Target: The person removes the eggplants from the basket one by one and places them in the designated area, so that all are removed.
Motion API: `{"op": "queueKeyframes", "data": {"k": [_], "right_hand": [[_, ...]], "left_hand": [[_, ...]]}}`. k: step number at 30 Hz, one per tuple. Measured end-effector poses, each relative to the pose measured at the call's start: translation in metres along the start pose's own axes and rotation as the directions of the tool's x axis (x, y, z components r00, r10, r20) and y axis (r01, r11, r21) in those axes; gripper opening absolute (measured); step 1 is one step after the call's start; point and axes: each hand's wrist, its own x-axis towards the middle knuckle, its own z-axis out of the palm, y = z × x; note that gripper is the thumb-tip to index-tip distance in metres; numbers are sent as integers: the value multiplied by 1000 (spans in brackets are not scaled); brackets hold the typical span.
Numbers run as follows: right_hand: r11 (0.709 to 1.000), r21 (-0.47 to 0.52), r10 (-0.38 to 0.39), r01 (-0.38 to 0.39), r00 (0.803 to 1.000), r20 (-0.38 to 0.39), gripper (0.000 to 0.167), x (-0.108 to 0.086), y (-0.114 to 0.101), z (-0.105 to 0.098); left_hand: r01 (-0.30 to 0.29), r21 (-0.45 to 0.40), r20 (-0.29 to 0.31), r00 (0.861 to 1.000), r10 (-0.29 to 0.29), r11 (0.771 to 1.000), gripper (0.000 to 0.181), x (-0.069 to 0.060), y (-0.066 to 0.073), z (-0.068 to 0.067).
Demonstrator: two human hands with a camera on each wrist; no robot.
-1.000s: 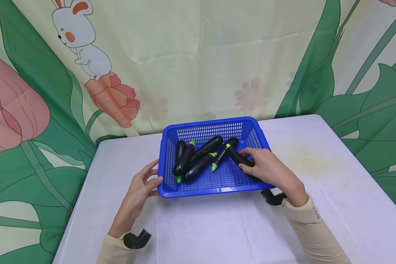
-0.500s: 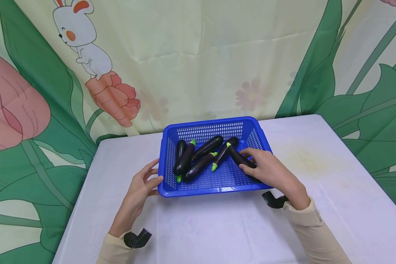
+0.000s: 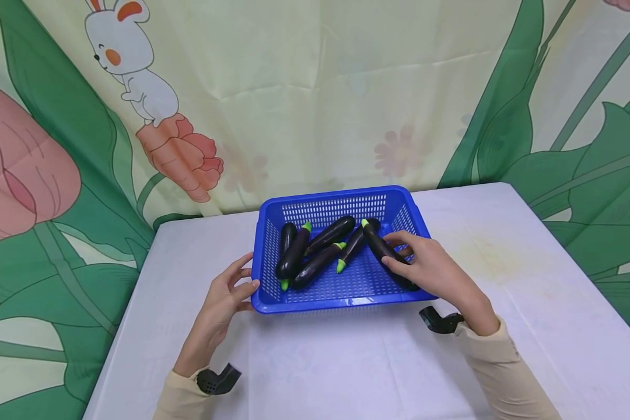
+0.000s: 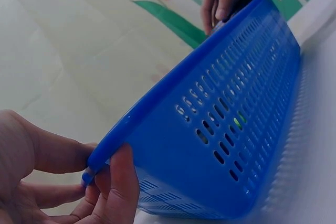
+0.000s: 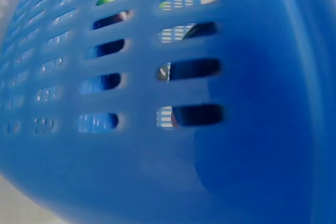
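Note:
A blue plastic basket (image 3: pixel 305 304) with slotted walls holds several dark purple eggplants with green stem ends, one of them a glossy eggplant (image 3: pixel 293 256) at its left. My left hand (image 3: pixel 221 300) pinches the basket's left rim; in the left wrist view its thumb and fingers meet around that rim. Inside the right end, my right hand (image 3: pixel 425 262) grips an eggplant (image 3: pixel 380 248) between thumb and fingers. This eggplant slants, its stem end up and left, over another eggplant (image 3: pixel 353 248). The basket wall (image 5: pixel 157 166) hides the right hand in the right wrist view.
The basket stands on a table with a white cloth (image 3: pixel 336 367). Behind the table hangs a printed curtain (image 3: pixel 315 105) with a rabbit, tulips and leaves. Black wrist cameras (image 3: pixel 219 380) are strapped at both sleeves.
The right hand has shifted slightly right, and the eggplant in it has risen a little, its stem end moving up. The left hand and the basket stay put.

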Motion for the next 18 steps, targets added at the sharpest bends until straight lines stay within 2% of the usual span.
{"op": "queueKeyframes", "data": {"k": [9, 18], "right_hand": [[996, 83, 22, -20, 1000, -18, 48, -2, 2, -8], [967, 245, 72, -75, 997, 20, 51, -5, 6, -20]], "left_hand": [[14, 0, -3, 1000, -14, 1000, 69, 2, -2, 0], [16, -17, 6, 1000, -16, 1000, 68, 2, -2, 0]]}}
